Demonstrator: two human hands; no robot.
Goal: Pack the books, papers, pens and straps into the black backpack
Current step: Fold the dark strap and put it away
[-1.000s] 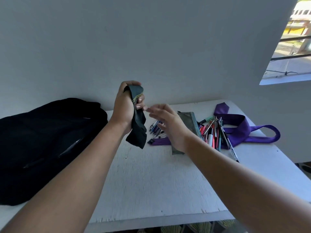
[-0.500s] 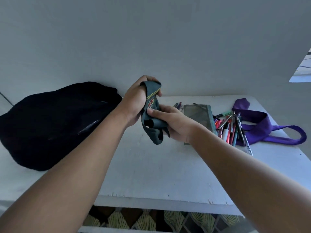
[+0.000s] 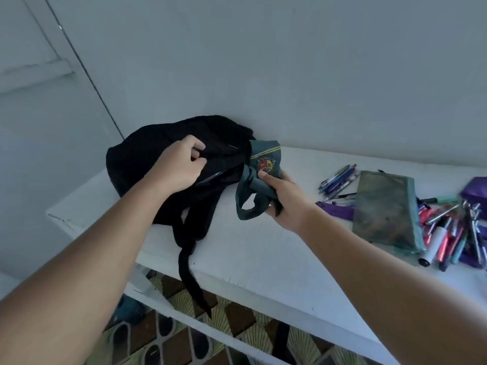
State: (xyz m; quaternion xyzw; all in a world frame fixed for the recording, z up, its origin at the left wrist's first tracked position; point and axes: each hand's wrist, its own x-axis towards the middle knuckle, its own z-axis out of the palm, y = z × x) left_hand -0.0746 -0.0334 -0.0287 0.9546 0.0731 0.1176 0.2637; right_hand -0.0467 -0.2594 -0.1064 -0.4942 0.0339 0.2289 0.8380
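Our left hand (image 3: 181, 164) pinches the black backpack (image 3: 158, 154) at the table's (image 3: 263, 248) left end; our right hand (image 3: 282, 198) grips the folded green strap (image 3: 259, 177) beside it.

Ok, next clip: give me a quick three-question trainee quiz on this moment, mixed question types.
1. True or false: the right hand holds the green strap with the crest.
2. What does the left hand grip?
A. the mesh pencil pouch
B. the black backpack at its opening
C. a pen
3. Fill in: one backpack strap hangs over the edge of the white ____.

Key: 1 true; 2 B; 3 table.
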